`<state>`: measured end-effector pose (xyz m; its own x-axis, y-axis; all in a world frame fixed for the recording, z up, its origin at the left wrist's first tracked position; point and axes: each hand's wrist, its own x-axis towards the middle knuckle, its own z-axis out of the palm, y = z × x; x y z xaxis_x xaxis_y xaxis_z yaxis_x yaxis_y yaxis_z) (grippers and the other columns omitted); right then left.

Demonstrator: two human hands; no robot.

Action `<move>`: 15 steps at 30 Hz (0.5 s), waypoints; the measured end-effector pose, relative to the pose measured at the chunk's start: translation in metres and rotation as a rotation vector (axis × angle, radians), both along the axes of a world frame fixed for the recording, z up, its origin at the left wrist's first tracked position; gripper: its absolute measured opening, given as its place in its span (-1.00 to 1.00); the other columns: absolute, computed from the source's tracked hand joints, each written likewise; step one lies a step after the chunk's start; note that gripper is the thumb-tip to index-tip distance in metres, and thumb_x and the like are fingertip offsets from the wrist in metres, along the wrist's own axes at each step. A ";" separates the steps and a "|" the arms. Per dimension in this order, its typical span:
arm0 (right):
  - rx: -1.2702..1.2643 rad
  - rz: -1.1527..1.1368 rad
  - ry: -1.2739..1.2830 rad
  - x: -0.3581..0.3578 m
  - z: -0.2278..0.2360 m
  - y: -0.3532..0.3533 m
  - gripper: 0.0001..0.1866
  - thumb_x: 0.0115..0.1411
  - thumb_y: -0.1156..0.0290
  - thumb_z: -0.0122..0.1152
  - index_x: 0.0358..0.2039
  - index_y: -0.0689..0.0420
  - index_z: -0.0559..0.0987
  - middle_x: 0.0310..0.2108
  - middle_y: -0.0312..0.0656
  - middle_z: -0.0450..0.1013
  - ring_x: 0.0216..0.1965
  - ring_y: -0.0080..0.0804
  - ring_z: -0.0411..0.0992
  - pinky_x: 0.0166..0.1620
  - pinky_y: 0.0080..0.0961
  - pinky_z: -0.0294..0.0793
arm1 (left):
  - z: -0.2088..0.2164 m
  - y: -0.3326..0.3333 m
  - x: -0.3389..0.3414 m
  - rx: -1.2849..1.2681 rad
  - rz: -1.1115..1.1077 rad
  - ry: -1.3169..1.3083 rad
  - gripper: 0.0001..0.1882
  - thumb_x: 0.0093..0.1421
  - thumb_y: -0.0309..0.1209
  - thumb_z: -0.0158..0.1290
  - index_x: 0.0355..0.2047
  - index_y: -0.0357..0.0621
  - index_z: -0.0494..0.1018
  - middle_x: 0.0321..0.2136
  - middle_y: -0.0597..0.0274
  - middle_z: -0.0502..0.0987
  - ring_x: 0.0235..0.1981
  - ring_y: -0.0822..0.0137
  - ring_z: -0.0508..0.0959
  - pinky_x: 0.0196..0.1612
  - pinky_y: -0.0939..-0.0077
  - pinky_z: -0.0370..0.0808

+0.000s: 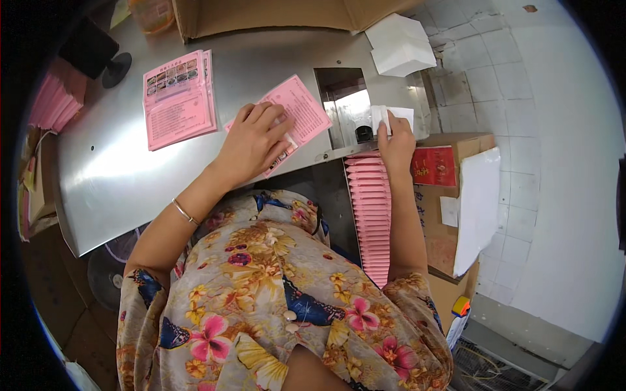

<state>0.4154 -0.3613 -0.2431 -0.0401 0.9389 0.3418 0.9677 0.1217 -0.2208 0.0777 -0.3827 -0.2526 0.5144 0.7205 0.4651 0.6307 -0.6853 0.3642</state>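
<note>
My left hand (257, 138) rests on a pink printed packet (305, 107) lying at a slant near the table's front edge. Its fingers are curled over the packet, and the thumb side covers part of the pictures on it. At the right, my right hand (396, 144) has its thumb and fingers closed on a small white folded piece (381, 120), beside a rectangular opening (340, 107) in the metal tabletop. A small stack of pink packets (177, 104) lies flat to the left of my left hand. The undersides of both held things are hidden.
The metal table (117, 176) carries a cardboard box (261, 16) at the back and a white block-shaped pile (401, 45) beyond my right hand. A long row of pink packets (369, 215) stands below the opening. Cartons (443, 228) line the right; more pink packets (59, 98) stand far left.
</note>
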 end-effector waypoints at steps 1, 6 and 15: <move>-0.003 0.006 0.000 -0.001 -0.001 0.001 -0.68 0.23 0.39 0.20 -0.02 0.19 0.63 -0.24 0.04 0.53 -0.24 0.02 0.53 -0.17 -0.19 0.51 | 0.000 0.000 0.000 0.051 0.015 -0.029 -0.61 0.15 -0.32 0.17 -0.02 -0.17 0.51 -0.02 0.06 0.43 0.10 0.11 0.39 0.18 0.13 0.30; 0.241 0.109 -0.117 0.027 -0.018 0.013 -0.60 0.23 0.43 0.18 0.10 0.18 0.55 0.06 0.13 0.48 0.03 0.11 0.43 0.15 -0.12 0.36 | 0.009 0.003 -0.001 0.171 0.018 -0.080 -0.62 0.11 -0.32 0.19 -0.07 -0.16 0.49 -0.10 0.06 0.44 0.04 0.10 0.42 0.13 0.12 0.32; 0.334 0.137 0.028 -0.005 0.029 0.011 -0.77 0.30 0.42 0.12 -0.12 0.29 0.57 -0.21 0.11 0.49 -0.14 0.14 0.43 -0.05 -0.12 0.42 | 0.007 -0.018 -0.016 -0.229 -0.068 -0.057 -0.75 0.09 -0.34 0.18 -0.30 -0.22 0.43 -0.31 0.03 0.47 -0.19 0.00 0.50 -0.11 0.16 0.46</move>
<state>0.4106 -0.3501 -0.2142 -0.1437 0.7617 0.6317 0.9317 0.3193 -0.1730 0.0618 -0.4003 -0.2457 0.5432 0.7748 0.3235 0.5596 -0.6213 0.5485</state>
